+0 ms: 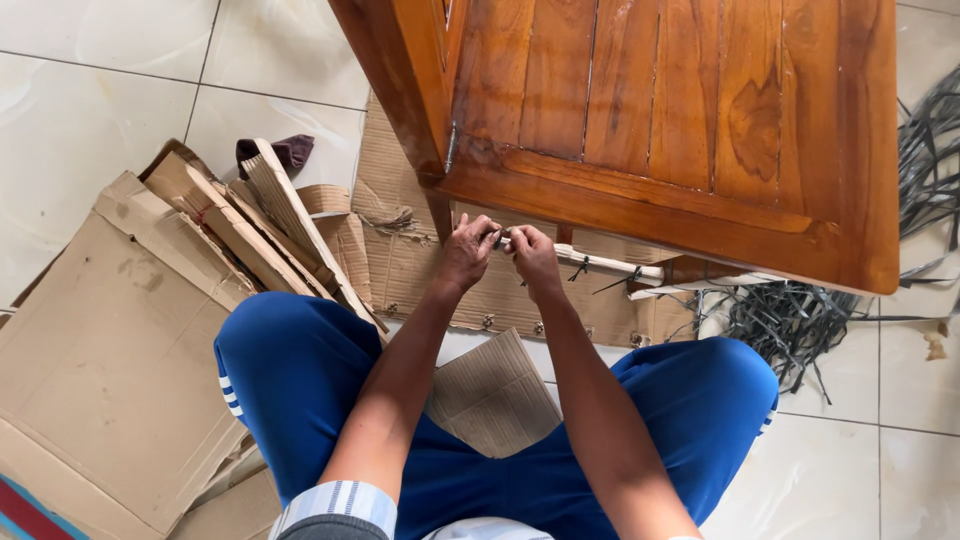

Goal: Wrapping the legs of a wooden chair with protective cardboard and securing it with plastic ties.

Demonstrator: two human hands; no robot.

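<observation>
While both hands meet under the wooden table, left hand, right hand, fingers seemingly pinched on a pale rod.

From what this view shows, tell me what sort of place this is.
Probably a home floor used for unpacking furniture. A person sits on pale floor tiles beside a wooden furniture piece, with torn cardboard and cut grey packing straps lying around. Both hands, left hand and right hand, work at its lower edge.
</observation>
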